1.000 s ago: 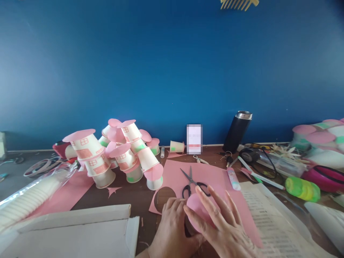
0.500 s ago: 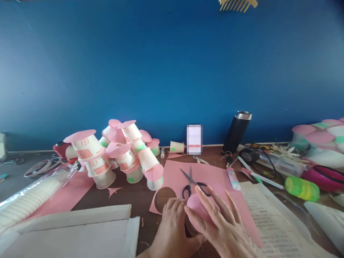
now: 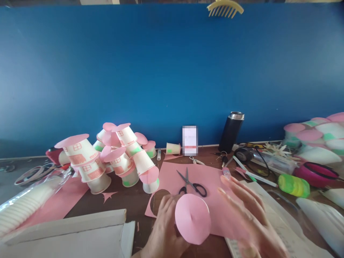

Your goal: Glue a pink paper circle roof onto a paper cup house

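My left hand (image 3: pixel 166 227) is closed round a paper cup mostly hidden under a round pink paper top (image 3: pixel 192 219). The top is a shallow cone with a point in its middle, facing me. To the right, my right hand (image 3: pixel 252 215) is apart from it, fingers stretched out and slightly blurred, holding nothing. Just beyond the cup, black-handled scissors (image 3: pixel 190 183) lie with blades parted on a pink paper sheet (image 3: pixel 215 179). The sheet has a round hole cut at its near left corner.
Stacked paper cups (image 3: pixel 86 154) with pink tops stand at left, near a bag of cups (image 3: pixel 32 204) and white cardboard (image 3: pixel 80 236). A black flask (image 3: pixel 231 132), markers (image 3: pixel 255 175), a green bottle (image 3: pixel 293 185) and more pink-topped cups (image 3: pixel 309 136) are at right.
My right hand has lifted off the pink top and moved right, uncovering it. My left hand still holds the cup. The view has tilted up slightly and turned right.
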A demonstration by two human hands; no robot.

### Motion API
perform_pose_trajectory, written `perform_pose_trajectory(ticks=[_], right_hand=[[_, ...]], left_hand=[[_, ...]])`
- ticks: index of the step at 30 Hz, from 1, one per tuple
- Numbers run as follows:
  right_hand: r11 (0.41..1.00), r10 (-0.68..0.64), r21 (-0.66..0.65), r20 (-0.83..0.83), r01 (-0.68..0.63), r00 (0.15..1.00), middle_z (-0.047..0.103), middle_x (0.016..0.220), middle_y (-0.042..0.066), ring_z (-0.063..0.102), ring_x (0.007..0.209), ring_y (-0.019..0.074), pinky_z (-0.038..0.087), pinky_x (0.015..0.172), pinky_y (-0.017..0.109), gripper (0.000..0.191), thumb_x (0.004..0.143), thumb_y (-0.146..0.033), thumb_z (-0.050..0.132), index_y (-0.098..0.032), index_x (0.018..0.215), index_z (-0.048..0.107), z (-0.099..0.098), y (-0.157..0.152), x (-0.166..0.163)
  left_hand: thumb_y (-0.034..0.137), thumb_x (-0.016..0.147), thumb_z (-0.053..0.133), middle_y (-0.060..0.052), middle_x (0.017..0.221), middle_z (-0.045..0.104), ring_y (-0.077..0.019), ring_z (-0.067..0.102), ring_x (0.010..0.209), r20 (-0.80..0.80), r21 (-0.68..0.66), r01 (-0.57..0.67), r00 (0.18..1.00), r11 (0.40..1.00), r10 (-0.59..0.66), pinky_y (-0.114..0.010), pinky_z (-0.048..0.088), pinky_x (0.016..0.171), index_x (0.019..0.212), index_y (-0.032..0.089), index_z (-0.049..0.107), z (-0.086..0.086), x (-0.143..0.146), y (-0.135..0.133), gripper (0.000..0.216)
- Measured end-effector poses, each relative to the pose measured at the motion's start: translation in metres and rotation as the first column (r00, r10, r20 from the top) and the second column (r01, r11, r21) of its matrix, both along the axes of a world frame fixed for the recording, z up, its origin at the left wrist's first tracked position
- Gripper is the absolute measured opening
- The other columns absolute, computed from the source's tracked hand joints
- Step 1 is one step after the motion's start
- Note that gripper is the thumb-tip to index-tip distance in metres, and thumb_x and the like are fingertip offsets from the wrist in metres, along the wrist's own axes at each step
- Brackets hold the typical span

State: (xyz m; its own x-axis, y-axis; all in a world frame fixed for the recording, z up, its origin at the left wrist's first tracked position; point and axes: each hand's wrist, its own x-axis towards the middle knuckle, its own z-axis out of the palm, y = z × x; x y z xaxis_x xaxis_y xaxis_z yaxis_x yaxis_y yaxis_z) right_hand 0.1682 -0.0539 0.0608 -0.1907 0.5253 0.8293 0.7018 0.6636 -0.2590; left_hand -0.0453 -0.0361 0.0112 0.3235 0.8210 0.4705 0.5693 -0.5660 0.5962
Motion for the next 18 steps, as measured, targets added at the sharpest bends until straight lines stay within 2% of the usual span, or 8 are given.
perform_pose_trajectory(ticks=[2, 4, 7, 9, 14, 18], right_hand=[[1.000, -0.011, -0.008, 0.043, 0.012, 0.999, 0.046, 0.148, 0.005, 0.041, 0.135, 0.0364, 0.044, 0.105, 0.053, 0.052, 0.104, -0.053, 0.025, -0.033, 0.148, 0.044, 0.001, -0.002, -0.002], [0.997, -0.032, -0.070, 0.087, 0.038, 0.996, 0.043, 0.151, 0.004, 0.039, 0.137, 0.0370, 0.045, 0.105, 0.054, 0.052, 0.104, -0.051, 0.024, -0.034, 0.150, 0.042, 0.002, -0.004, -0.003], [0.989, -0.019, -0.139, 0.172, 0.043, 0.985, 0.037, 0.155, 0.006, 0.034, 0.140, 0.0392, 0.043, 0.107, 0.057, 0.059, 0.102, -0.059, 0.025, -0.030, 0.149, 0.044, -0.003, -0.003, -0.004], [0.991, 0.004, -0.128, 0.232, 0.026, 0.973, 0.035, 0.156, 0.007, 0.030, 0.141, 0.0404, 0.040, 0.107, 0.059, 0.065, 0.100, -0.065, 0.023, -0.028, 0.147, 0.048, -0.010, 0.001, -0.005], [0.990, -0.001, -0.134, 0.320, 0.046, 0.947, 0.029, 0.159, 0.007, 0.026, 0.143, 0.0398, 0.042, 0.103, 0.062, 0.067, 0.099, -0.068, 0.022, -0.028, 0.144, 0.051, -0.025, 0.009, -0.006], [0.975, 0.033, -0.216, 0.392, 0.057, 0.920, 0.027, 0.160, 0.009, 0.022, 0.145, 0.0382, 0.043, 0.103, 0.060, 0.066, 0.100, -0.066, 0.027, -0.024, 0.144, 0.051, -0.025, 0.008, -0.007]], left_hand=[[0.019, 0.073, 0.061, -0.013, 0.111, 0.065, -0.0319, 0.057, 0.102, -0.021, -0.006, 0.016, 1.000, 1.000, -0.017, -0.048, 0.049, 0.087, 0.122, 0.017, 0.054, 0.001, 0.000, -0.001, 0.049], [0.016, 0.072, 0.064, -0.012, 0.117, 0.064, -0.0319, 0.055, 0.107, -0.037, -0.037, 0.035, 0.999, 0.999, -0.036, -0.049, 0.047, 0.091, 0.125, 0.017, 0.053, -0.001, 0.000, -0.001, 0.055], [0.011, 0.067, 0.069, -0.013, 0.119, 0.064, -0.0324, 0.054, 0.109, -0.052, -0.098, 0.050, 0.997, 0.994, -0.055, -0.050, 0.047, 0.094, 0.125, 0.014, 0.054, -0.005, 0.001, 0.000, 0.060], [0.011, 0.066, 0.071, -0.014, 0.116, 0.066, -0.0330, 0.055, 0.106, -0.060, -0.118, 0.049, 0.997, 0.992, -0.057, -0.051, 0.047, 0.092, 0.124, 0.012, 0.056, -0.007, 0.002, 0.000, 0.060], [0.026, 0.071, 0.078, -0.014, 0.107, 0.067, -0.0339, 0.056, 0.101, -0.098, -0.189, 0.014, 0.995, 0.982, -0.033, -0.053, 0.048, 0.087, 0.117, 0.011, 0.062, -0.006, 0.005, -0.001, 0.051], [0.033, 0.072, 0.079, -0.013, 0.104, 0.067, -0.0342, 0.057, 0.100, -0.124, -0.251, -0.010, 0.992, 0.968, -0.022, -0.054, 0.047, 0.088, 0.112, 0.012, 0.064, -0.002, 0.006, -0.002, 0.048]])
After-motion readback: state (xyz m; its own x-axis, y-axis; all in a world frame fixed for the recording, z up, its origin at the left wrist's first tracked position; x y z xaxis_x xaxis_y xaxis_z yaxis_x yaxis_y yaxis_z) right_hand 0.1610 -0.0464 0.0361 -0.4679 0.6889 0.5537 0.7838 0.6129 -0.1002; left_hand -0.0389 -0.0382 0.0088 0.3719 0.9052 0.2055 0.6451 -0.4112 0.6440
